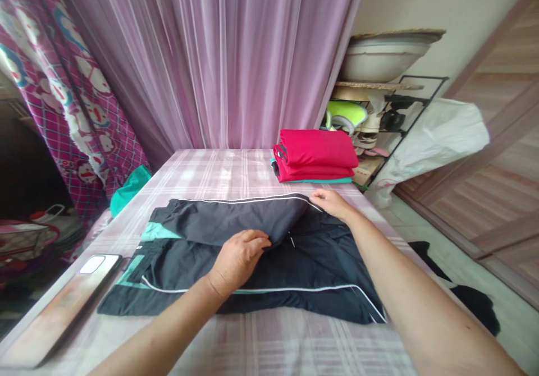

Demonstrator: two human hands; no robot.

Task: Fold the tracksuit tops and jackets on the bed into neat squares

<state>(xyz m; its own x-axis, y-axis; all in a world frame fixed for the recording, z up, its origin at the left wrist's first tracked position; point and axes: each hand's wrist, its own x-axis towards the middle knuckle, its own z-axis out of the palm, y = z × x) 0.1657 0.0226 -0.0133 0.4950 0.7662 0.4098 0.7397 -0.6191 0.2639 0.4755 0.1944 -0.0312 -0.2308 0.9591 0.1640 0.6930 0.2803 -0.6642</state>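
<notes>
Black sports shorts [236, 264] with white piping and teal patches lie spread across the table, their far part folded partly over toward me. My left hand [242, 255] is at the middle of the shorts, its fingers closed on the edge of the folded-over layer. At the far right corner, my right hand [330, 202] pinches the cloth beside the white piping. Between my hands the cloth is slightly raised. What lies beneath the folded layer is hidden.
A folded red stack of clothes [318, 154] sits at the table's far right, with teal cloth under it. A phone [63, 314] lies at the left edge near a teal cloth [130, 188]. Purple curtains [236, 56] hang behind; a rack with a basin [383, 59] stands right.
</notes>
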